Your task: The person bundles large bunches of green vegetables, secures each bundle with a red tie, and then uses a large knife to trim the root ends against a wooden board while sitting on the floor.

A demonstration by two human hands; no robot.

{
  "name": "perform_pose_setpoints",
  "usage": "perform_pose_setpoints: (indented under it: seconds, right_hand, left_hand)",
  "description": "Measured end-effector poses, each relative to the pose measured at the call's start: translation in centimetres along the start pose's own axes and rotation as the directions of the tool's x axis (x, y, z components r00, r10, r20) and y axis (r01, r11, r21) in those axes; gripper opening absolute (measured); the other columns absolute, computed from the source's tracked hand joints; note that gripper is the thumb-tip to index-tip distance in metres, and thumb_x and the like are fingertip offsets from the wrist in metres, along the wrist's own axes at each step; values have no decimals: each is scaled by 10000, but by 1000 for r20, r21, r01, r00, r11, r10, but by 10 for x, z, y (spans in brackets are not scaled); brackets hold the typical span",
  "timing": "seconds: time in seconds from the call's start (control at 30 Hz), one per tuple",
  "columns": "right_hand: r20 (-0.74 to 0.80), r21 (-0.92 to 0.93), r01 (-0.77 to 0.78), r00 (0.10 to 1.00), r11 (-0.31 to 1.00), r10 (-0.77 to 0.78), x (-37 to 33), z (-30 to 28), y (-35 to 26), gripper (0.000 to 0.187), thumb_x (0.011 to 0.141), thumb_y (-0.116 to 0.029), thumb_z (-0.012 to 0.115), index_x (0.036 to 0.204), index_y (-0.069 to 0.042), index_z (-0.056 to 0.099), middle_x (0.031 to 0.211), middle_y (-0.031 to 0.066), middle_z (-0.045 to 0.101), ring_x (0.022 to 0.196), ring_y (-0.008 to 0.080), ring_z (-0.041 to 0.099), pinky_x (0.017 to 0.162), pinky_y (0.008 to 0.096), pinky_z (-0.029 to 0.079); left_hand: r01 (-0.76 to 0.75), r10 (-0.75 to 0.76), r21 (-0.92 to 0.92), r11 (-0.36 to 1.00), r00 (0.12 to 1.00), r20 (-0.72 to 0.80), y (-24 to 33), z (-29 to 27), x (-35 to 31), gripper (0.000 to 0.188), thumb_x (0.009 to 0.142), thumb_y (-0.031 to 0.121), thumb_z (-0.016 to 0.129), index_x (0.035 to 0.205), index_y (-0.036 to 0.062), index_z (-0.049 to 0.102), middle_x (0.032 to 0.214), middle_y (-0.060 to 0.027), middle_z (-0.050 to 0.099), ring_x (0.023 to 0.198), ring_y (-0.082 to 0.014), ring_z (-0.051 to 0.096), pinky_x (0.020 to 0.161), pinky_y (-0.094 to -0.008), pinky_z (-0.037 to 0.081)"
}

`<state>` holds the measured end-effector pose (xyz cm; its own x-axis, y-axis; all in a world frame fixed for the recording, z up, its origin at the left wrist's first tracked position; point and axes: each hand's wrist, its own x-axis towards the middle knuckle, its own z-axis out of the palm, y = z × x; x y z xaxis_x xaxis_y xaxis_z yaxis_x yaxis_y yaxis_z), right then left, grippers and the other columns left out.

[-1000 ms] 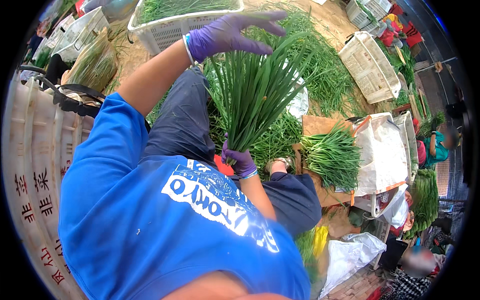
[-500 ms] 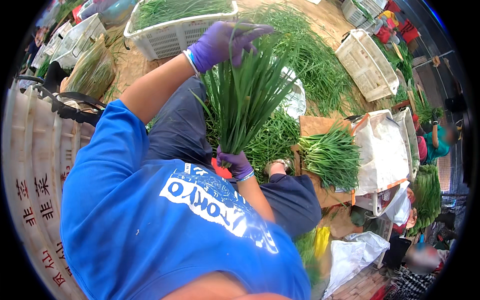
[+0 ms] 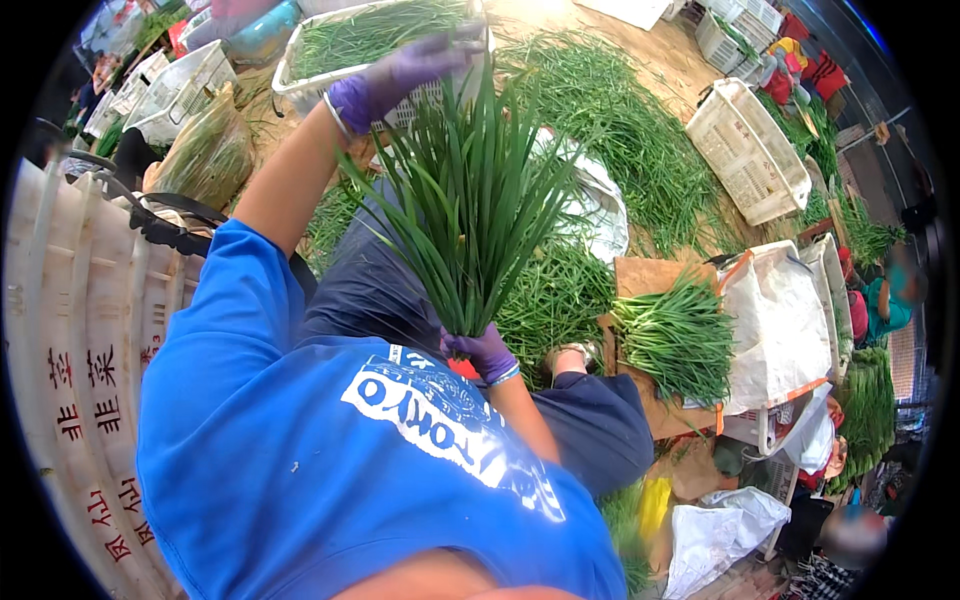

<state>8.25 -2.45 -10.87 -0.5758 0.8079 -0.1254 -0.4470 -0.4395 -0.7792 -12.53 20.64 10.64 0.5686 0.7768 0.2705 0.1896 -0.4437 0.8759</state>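
My right hand [image 3: 482, 352], in a purple glove, is closed round the base of a bunch of garlic chives [image 3: 470, 210]. The long flat leaves fan upward over my lap. My left hand [image 3: 415, 75], gloved too, is raised beside the leaf tips with its fingers stretched out and slightly blurred. Nothing shows in its grip. Loose chives [image 3: 560, 295] lie in a heap beyond my right hand. To the right, a neat pile of chives [image 3: 672, 335] with pale stem ends rests on a brown board [image 3: 650, 275].
White crates stand around me: a chive-filled crate [image 3: 390, 15] ahead, an upright crate [image 3: 748, 150] at far right, and large crates [image 3: 80, 350] close on my left. Cut chives [image 3: 620, 140] cover the floor ahead. A white sack [image 3: 775, 325] hangs beyond the board. Other people [image 3: 885, 300] work at right.
My left hand has moved left and slightly down, away from the leaf tops. The leaves now spread wider and lean left. My right hand keeps its grip; the whole view has shifted slightly.
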Motion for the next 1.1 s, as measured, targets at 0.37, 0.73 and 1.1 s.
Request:
perform_pose_setpoints:
  seconds: [0.37, 0.73, 1.1]
  right_hand:
    - [-74, 2, -39, 997, 999, 39, 2, -3, 7, 162, 665, -39, 618, 799, 11, 544, 664, 74, 556, 543, 153, 550, 479, 263, 439]
    - [-14, 21, -42, 999, 999, 42, 0, -4, 7, 320, 611, -99, 686, 871, -4, 526, 675, 58, 547, 566, 144, 546, 500, 254, 442]
    - [-2, 60, -83, 996, 995, 84, 5, 3, 5, 285, 642, -34, 643, 901, -8, 526, 714, 62, 556, 600, 146, 553, 525, 256, 453]
  left_hand:
    - [283, -286, -74, 956, 958, -33, 9, 40, -33, 259, 753, 158, 655, 971, 20, 628, 989, -74, 617, 890, -139, 576, 829, -261, 429]
    - [163, -381, -706, 689, 910, -162, -15, 42, -20, 567, 704, 498, 623, 1064, 65, 553, 937, -65, 573, 831, -178, 547, 781, -321, 458]
    - [244, -224, -497, 833, 969, 100, -7, 37, -17, 317, 839, 173, 515, 1055, -59, 527, 1001, -163, 595, 864, -232, 605, 788, -336, 488]
